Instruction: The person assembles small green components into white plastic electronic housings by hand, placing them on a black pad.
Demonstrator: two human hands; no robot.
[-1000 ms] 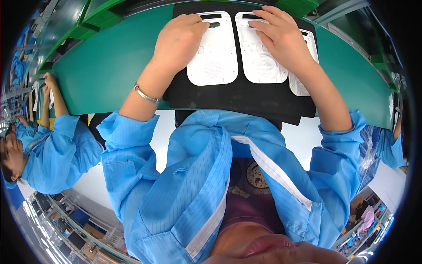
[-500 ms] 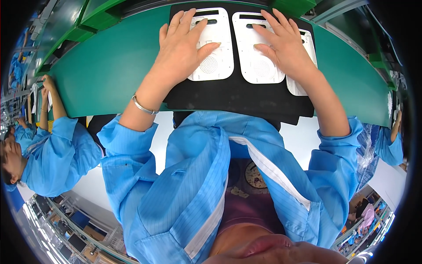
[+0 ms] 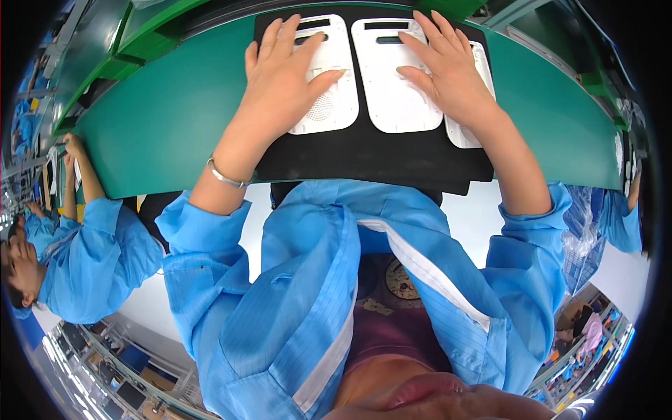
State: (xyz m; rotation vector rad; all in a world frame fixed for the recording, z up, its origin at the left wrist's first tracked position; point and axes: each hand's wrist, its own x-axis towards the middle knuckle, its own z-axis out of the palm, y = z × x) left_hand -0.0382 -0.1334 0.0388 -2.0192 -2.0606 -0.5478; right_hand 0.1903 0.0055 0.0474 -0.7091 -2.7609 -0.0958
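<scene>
Left hand (image 3: 283, 84) lies at 11 o'clock, with its fingers spread apart toward 12 and 1 o'clock, over the left side of one white panel; right hand (image 3: 453, 80) lies between 1 and 2 o'clock and is likewise spread, its fingers fanned toward 10 and 11 o'clock, over the right side of another white panel; whether the fingertips press on the plastic, I cannot tell.

Green bench (image 3: 161, 119) curves from 9 o'clock over 12 to 3 o'clock; the person's blue jacket (image 3: 210, 301) fills the part around 6 o'clock; a co-worker (image 3: 91, 262), also in blue, is near 9 o'clock. Black mat (image 3: 378, 159) covers the bench at 12 and 1 o'clock, and it carries three panels; the first panel (image 3: 341, 91) is at 12 o'clock, the second panel (image 3: 385, 91) is at 1 o'clock, and a narrow strip of black runs between them; the third panel (image 3: 460, 135) is just beside the second one, on its 3 o'clock side, partly hidden by the right hand and wrist. Silvery bangle (image 3: 222, 176) sits around the left wrist, near 10 o'clock; a round perforated area (image 3: 320, 108) is in the lower half of the first panel; a dark slot (image 3: 385, 25) crosses the top of the second.
</scene>
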